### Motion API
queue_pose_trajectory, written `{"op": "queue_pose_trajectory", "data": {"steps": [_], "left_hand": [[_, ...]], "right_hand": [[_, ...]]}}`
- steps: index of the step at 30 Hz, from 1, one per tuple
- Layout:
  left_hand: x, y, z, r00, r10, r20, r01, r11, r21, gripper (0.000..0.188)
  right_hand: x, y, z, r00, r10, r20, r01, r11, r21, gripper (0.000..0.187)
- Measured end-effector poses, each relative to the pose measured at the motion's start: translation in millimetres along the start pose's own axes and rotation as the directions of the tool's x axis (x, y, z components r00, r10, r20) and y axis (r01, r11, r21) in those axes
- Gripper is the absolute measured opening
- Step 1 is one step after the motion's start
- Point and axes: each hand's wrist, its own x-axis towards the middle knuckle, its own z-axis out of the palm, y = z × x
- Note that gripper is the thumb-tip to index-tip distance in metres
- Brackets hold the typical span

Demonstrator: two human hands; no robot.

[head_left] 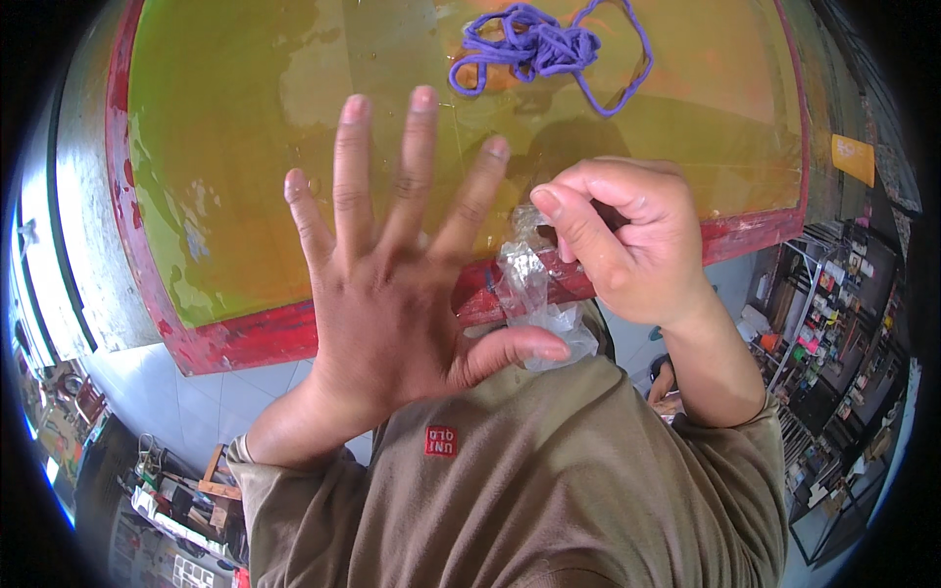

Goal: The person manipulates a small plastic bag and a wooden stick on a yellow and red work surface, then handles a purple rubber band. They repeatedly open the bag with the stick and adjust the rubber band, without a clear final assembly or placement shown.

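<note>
My left hand (377,284) is held up over the near edge of a large red-rimmed frame (250,338), its fingers spread wide and nothing gripped. To its right, my right hand (637,240) is closed, with thumb and forefinger pinching the upper end of a crumpled piece of thin clear plastic (526,279). The plastic hangs down past the frame's near rim, and its lower end lies behind or beside my left thumb; whether they touch, I cannot tell. The frame's yellow-green sheet (235,147) looks wet and shiny. Beyond my hands, a tangled purple cord (549,44) lies on it.
An orange-yellow tag (853,160) is at the frame's right side. Crowded shelving (833,323) stands at the right. A cluttered rack of tools and boxes (181,505) is at the lower left, above a light tiled floor (221,392).
</note>
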Motion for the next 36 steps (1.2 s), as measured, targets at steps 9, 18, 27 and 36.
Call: {"op": "queue_pose_trajectory", "data": {"steps": [9,18,27,36], "left_hand": [[-7,7,-3,1.0,-0.002,0.024,0.003,0.999,-0.053,0.105],[-23,25,10,0.96,-0.136,-0.246,0.096,0.981,-0.17,0.066],[-11,62,29,0.795,-0.36,-0.489,0.274,0.931,-0.24,0.015],[-5,72,43,0.674,-0.418,-0.609,0.259,0.906,-0.336,0.013]], "right_hand": [[-1,0,-1,1.0,-0.025,-0.004,0.025,1.0,0.002,0.016],[-2,-1,-2,1.0,-0.002,0.001,0.002,0.998,0.059,0.016],[2,7,-8,0.994,-0.047,0.101,0.042,0.998,0.048,0.019],[3,4,-12,0.986,0.045,0.159,-0.068,0.987,0.144,0.02]]}}
